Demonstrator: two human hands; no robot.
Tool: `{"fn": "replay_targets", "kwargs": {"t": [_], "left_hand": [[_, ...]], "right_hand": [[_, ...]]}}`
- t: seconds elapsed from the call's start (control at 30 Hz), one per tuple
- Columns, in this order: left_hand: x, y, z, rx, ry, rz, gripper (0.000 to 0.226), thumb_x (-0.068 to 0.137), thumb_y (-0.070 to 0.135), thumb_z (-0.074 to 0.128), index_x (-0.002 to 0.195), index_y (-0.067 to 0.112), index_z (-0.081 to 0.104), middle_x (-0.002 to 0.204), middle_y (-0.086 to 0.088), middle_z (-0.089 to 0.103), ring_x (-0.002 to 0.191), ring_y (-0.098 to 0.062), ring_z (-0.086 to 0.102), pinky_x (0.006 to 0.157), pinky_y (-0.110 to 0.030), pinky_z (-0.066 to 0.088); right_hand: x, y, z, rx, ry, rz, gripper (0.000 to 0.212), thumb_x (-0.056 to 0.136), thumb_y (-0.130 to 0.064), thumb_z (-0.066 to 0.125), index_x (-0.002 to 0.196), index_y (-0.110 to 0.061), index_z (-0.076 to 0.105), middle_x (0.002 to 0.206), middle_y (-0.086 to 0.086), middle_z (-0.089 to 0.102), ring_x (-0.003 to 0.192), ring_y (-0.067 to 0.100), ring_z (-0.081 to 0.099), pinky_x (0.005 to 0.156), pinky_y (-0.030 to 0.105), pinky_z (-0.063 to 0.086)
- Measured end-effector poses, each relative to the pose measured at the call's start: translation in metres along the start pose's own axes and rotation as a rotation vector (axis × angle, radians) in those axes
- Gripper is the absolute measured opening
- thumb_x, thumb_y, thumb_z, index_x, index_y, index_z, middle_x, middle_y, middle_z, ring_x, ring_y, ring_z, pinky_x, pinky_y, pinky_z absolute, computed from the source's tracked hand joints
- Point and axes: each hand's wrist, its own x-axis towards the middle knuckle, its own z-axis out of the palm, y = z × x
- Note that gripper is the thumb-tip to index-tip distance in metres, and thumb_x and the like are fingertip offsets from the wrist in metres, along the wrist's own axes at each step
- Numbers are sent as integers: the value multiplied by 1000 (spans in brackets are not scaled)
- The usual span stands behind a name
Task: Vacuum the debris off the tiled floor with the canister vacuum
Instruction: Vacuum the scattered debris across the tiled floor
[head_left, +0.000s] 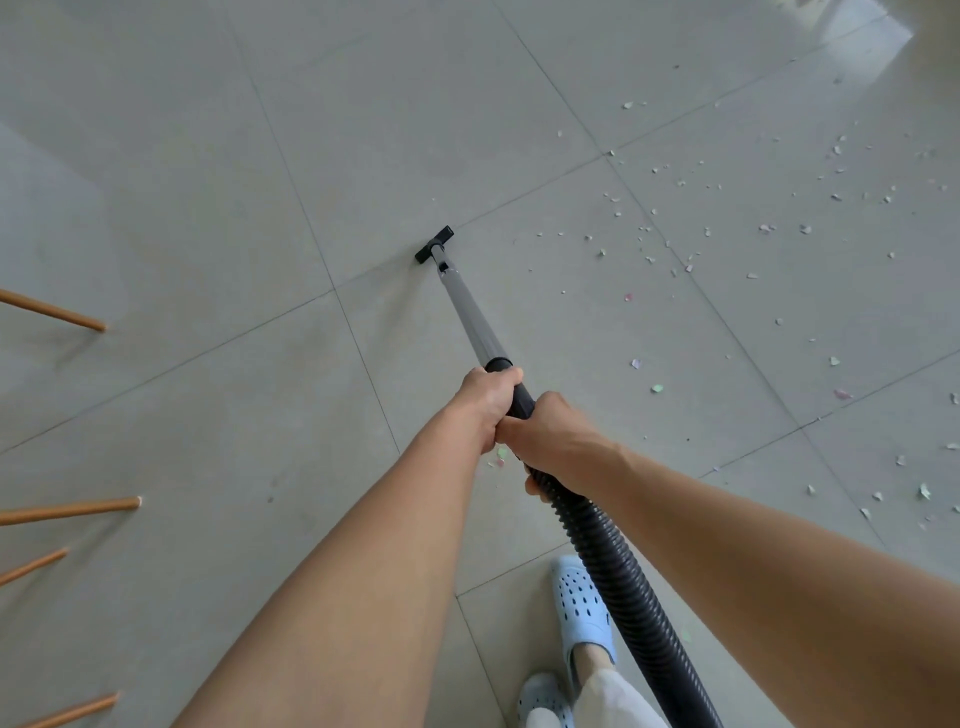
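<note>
The small black T-shaped floor nozzle (434, 244) sat on the pale grey tiled floor (208, 156) just above the frame's centre, right on a grout line. A slim grey metal wand (470, 312) ran down from it to a black collar, where it met the black ribbed hose (613, 571) trailing to the lower right. The left hand (485, 402) wrapped its grip round the black handle just below the collar; the right hand (553, 441) gripped the hose end directly behind, the two touching. Scattered pale paper-like debris (727, 223) lay across the tiles in the right half of the frame, well apart from the nozzle. Light blue perforated clogs (579, 597) stood at the bottom centre. Orange wooden legs (52, 312) entered along the left edge.
</note>
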Motion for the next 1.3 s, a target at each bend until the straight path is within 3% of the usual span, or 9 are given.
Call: {"fn": "replay_targets", "kwargs": {"t": [0.1,0.23,0.43,0.57,0.7,0.83,0.97,1.1,1.3], "left_hand": [[12,24,-1,-29,5,-9,36,93,25,55,124,8,49,90,-8,60,72,-23,60,62,-27,48],[28,49,0,-53,9,4,40,93,25,56,128,5,49,101,-13,60,81,-26,59,72,-32,49],[58,84,-1,-40,27,29,36,93,25,56,123,5,54,86,-9,60,67,-21,58,61,-26,46],[77,102,-2,-16,56,29,28,93,26,56,111,6,56,86,-8,61,78,-25,60,74,-32,49],[85,118,-5,9,96,40,17,92,25,58,87,10,55,86,-8,62,76,-23,60,76,-32,52],[78,131,-5,-50,106,68,22,94,23,58,77,11,53,75,-4,60,61,-15,57,55,-24,48],[71,124,-1,-47,91,68,22,94,23,59,77,11,53,77,-4,60,61,-15,57,55,-24,47],[63,104,6,-30,72,53,20,94,23,59,81,9,53,82,-7,60,65,-18,58,70,-30,51],[29,70,9,-23,44,56,20,94,25,58,82,10,53,84,-6,61,65,-17,59,64,-27,50]], "right_hand": [[16,-19,-13,-56,18,-20,21,85,-23,59,79,-7,45,54,10,58,27,19,56,31,23,44],[37,-37,-25,-66,22,-35,21,83,-24,59,77,-8,46,52,9,58,28,19,57,33,24,45],[72,-64,-40,-72,25,-43,22,85,-22,59,78,-6,47,54,10,59,28,20,57,33,26,47],[87,-82,-50,-70,19,-36,23,88,-22,60,79,-4,47,61,12,59,25,18,54,31,24,45],[94,-99,-57,-85,8,-13,25,92,-22,60,81,-5,45,66,12,59,22,17,51,31,22,44],[95,-111,-63,-62,21,-15,26,95,-23,62,88,-2,47,67,15,60,32,20,56,39,27,50],[90,-103,-61,-64,19,-1,26,93,-21,63,86,-3,46,70,14,60,31,19,55,39,27,50],[77,-81,-57,-73,7,8,25,92,-21,61,82,-5,44,69,14,59,29,18,54,37,26,49],[40,-55,-46,-99,4,4,23,93,-20,61,86,-3,47,68,14,60,32,20,55,40,28,50]]}}
